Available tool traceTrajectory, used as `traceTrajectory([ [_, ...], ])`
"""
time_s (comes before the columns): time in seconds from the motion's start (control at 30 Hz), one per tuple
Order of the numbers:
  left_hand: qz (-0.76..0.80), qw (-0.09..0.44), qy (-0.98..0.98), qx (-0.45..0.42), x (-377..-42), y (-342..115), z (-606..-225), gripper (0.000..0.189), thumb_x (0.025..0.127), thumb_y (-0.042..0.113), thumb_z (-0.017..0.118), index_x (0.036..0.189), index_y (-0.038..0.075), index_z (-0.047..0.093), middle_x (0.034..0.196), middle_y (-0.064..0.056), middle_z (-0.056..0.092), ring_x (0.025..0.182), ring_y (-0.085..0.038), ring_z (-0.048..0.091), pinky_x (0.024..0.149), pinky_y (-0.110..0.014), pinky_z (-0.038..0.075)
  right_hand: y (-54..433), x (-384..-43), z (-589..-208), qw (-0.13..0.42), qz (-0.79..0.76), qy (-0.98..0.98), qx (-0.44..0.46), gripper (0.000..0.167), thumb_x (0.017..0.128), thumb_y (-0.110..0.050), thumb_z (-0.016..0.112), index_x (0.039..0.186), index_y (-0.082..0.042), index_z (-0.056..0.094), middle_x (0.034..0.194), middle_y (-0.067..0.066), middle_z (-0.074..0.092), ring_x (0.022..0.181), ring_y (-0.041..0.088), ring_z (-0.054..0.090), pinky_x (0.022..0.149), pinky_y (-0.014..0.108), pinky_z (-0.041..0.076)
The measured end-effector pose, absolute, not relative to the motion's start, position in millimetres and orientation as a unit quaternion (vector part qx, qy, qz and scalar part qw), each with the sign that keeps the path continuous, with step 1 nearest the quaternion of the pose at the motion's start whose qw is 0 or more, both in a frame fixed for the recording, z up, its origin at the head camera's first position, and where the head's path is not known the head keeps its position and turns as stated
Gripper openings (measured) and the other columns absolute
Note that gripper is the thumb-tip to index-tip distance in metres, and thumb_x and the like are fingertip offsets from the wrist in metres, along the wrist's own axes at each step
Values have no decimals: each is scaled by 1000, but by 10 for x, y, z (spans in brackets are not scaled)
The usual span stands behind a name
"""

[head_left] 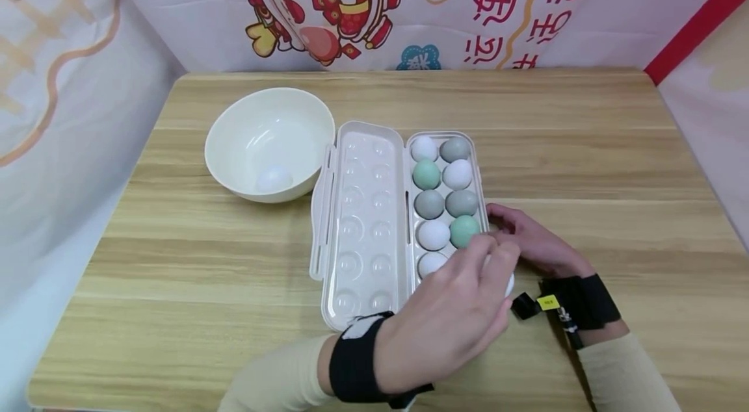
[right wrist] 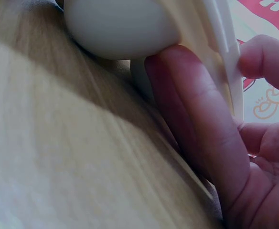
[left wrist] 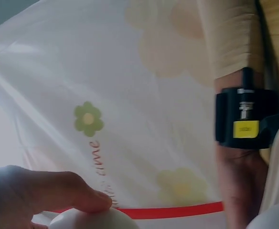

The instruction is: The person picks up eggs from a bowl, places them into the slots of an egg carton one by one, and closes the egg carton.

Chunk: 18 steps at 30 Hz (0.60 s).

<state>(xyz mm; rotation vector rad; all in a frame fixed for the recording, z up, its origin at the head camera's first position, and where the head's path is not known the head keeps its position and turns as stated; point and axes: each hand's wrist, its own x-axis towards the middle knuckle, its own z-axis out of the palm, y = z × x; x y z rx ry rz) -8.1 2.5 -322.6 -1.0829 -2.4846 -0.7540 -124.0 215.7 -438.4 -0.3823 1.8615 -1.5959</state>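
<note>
An egg carton (head_left: 335,256) lies open on the table, its dimpled lid folded to the left. White, grey and green eggs (head_left: 433,235) fill the visible cups; my left hand (head_left: 450,311) hides the near end. That hand holds a white egg (head_left: 510,285) over the carton's near right side. In the left wrist view, the thumb presses on this white egg (left wrist: 92,219). My right hand (head_left: 535,243) grips the carton's right side. In the right wrist view, its fingers (right wrist: 211,114) reach under the carton's pale rim (right wrist: 228,62), beside rounded cup-like shapes.
A white bowl (head_left: 234,129) stands behind and left of the carton, touching or close to its lid, with one white egg (head_left: 274,179) inside. The wooden table (head_left: 585,139) ends at a printed cloth (head_left: 445,22) at the back. Black straps circle both wrists.
</note>
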Motion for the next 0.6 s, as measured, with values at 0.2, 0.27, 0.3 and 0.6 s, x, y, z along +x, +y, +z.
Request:
traceTrajectory([
  [0.2, -152, 163, -897, -382, -136, 134, -3379, 27, 85, 6, 56, 111, 3, 57, 101, -7, 50, 73, -14, 52, 54, -20, 44, 2167, -1246, -4357, 329, -600, 713, -154, 46, 96, -14, 58, 137, 2, 43, 125, 20, 54, 103, 23, 58, 88, 30, 48],
  [0.27, -107, 161, -901, -388, -155, 151, -3412, 22, 85, 6, 57, 106, 7, 59, 96, -3, 51, 77, -14, 53, 62, -23, 46, 2170, -1249, -4348, 331, -595, 716, -152, 48, 97, -15, 57, 138, 3, 41, 124, 21, 54, 101, 24, 59, 86, 30, 49],
  [0.3, -84, 160, -902, -391, -158, 156, -3424, 21, 84, 8, 58, 106, 9, 60, 95, -2, 52, 81, -14, 55, 67, -24, 47, 2171, -1252, -4347, 332, -593, 718, -151, 49, 97, -15, 57, 138, 3, 40, 124, 21, 54, 101, 23, 59, 86, 30, 49],
  [0.6, 11, 95, -903, -419, -98, 184, -3508, 19, 90, 21, 61, 108, 24, 62, 101, 8, 56, 89, -13, 51, 67, -24, 39, 2156, -1268, -4375, 351, -607, 699, -140, 60, 97, -16, 59, 146, 4, 29, 130, 24, 50, 106, 24, 60, 85, 34, 51],
])
